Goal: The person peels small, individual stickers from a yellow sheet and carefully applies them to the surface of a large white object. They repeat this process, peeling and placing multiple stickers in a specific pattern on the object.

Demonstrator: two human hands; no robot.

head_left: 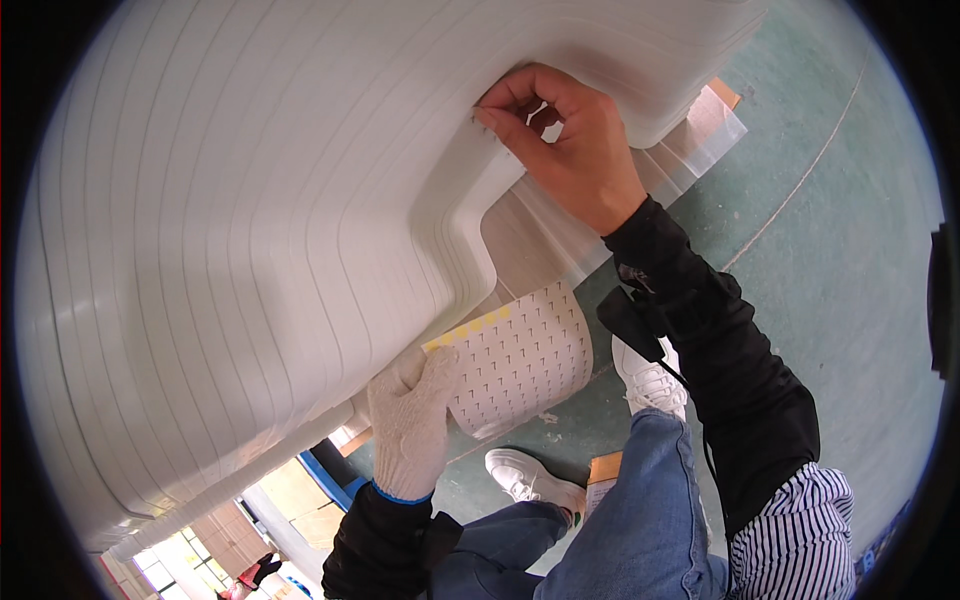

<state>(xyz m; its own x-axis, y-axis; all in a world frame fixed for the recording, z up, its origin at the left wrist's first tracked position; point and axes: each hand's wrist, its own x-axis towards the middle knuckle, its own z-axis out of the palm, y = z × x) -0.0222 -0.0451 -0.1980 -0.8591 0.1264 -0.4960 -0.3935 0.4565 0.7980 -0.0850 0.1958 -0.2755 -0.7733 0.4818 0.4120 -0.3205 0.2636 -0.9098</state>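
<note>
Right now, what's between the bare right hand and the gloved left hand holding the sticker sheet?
In the head view, the stepped inner corner of the white stacked panels lies between the right hand and the gloved left hand gripping the sticker sheet.

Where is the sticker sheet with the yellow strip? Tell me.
In the head view, the sticker sheet sits lower centre, held by the gloved left hand, just under the white stacked panels.
</note>
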